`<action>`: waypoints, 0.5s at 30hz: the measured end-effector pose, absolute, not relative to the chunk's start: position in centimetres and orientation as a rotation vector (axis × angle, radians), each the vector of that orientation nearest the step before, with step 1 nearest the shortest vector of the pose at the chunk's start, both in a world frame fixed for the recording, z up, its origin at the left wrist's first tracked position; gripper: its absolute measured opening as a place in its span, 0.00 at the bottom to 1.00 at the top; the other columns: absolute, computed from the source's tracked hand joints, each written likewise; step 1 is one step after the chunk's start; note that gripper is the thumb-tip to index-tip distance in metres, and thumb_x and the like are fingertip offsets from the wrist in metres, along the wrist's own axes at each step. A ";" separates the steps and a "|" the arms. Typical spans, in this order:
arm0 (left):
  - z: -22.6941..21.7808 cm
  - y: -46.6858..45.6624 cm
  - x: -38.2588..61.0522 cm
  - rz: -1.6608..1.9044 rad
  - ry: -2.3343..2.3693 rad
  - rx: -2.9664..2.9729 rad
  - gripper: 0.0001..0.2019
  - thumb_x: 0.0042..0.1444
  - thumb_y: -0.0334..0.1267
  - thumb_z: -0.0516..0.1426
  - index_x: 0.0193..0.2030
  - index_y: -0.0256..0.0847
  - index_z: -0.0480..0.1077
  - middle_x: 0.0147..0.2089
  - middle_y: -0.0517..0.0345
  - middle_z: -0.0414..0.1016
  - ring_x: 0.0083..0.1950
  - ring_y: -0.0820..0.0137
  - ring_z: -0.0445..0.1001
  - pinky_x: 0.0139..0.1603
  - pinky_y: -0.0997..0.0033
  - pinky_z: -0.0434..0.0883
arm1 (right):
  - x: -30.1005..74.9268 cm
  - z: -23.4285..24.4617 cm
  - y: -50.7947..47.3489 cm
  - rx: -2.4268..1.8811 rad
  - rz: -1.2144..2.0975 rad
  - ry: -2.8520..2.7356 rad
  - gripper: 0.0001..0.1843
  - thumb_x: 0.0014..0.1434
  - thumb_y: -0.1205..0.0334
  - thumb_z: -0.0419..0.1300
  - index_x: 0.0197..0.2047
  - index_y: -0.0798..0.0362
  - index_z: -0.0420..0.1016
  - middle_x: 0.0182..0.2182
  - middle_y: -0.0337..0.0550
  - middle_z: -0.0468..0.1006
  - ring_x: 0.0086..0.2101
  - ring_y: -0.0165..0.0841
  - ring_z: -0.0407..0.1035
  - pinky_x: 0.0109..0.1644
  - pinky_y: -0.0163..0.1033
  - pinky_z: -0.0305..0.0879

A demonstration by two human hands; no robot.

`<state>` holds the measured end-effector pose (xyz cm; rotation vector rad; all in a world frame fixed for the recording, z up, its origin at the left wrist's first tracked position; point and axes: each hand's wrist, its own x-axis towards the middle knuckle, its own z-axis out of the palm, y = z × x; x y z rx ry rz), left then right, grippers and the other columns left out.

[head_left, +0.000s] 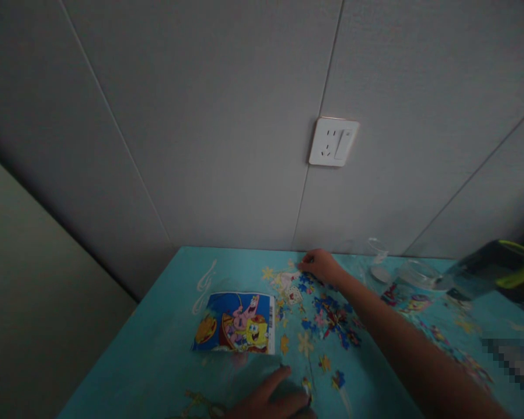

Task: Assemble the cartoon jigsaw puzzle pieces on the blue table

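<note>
My right hand (321,265) reaches to the back of the turquoise table, its fingers bent together at the edge of a heap of small jigsaw puzzle pieces (332,311). What lies between those fingertips is too small and dark to make out. At the front edge, my left hand (273,401) rests low with its fingers stretched out, the fingertips close to a single puzzle piece (306,387). Between the hands lies a picture card (240,323) with cartoon figures on a blue ground. Yellow and blue pieces are scattered to the right of the card.
A clear tub (419,285) with a printed band stands at the right. Nearby are a small clear container (379,265) and a dark, see-through object with a yellow-green edge (517,265). Behind the table rises a grey panelled wall (227,128) with a white socket (334,142).
</note>
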<state>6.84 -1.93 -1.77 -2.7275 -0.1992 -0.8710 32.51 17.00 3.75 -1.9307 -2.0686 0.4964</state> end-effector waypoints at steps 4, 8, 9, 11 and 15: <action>-1.5 -2.0 6.6 -0.875 -0.187 -2.732 0.09 0.71 0.35 0.55 0.42 0.46 0.76 0.48 0.71 0.77 0.51 0.75 0.72 0.69 0.61 0.65 | 31.6 3.2 17.5 -1.946 0.483 -2.099 0.12 0.64 0.55 0.65 0.40 0.56 0.79 0.33 0.42 0.81 0.34 0.34 0.76 0.40 0.39 0.71; -1.5 -2.0 6.3 -0.875 -0.173 -2.731 0.08 0.71 0.34 0.55 0.43 0.46 0.76 0.50 0.70 0.77 0.52 0.76 0.72 0.71 0.60 0.63 | 31.2 2.7 17.3 -1.942 0.511 -2.146 0.13 0.68 0.54 0.61 0.47 0.56 0.76 0.43 0.44 0.79 0.40 0.35 0.76 0.46 0.46 0.75; -1.5 -2.0 6.2 -0.875 -0.176 -2.733 0.08 0.71 0.34 0.55 0.43 0.46 0.76 0.50 0.70 0.77 0.52 0.76 0.72 0.72 0.60 0.62 | 31.2 2.7 17.2 -1.939 0.514 -2.152 0.13 0.68 0.54 0.62 0.49 0.56 0.76 0.44 0.45 0.79 0.41 0.36 0.76 0.47 0.47 0.75; -1.6 -2.1 6.2 -0.895 -0.182 -2.744 0.09 0.71 0.34 0.54 0.43 0.45 0.76 0.48 0.70 0.78 0.52 0.76 0.72 0.74 0.60 0.59 | 31.3 2.7 17.0 -1.933 0.515 -2.160 0.14 0.68 0.55 0.62 0.51 0.56 0.76 0.46 0.46 0.79 0.43 0.37 0.76 0.48 0.48 0.75; -1.5 -2.2 6.5 -0.911 -0.233 -2.788 0.07 0.71 0.33 0.54 0.44 0.43 0.75 0.46 0.70 0.78 0.55 0.77 0.72 0.76 0.61 0.55 | 31.4 2.9 16.9 -1.932 0.511 -2.163 0.15 0.68 0.55 0.62 0.54 0.55 0.75 0.49 0.47 0.78 0.45 0.38 0.75 0.50 0.49 0.74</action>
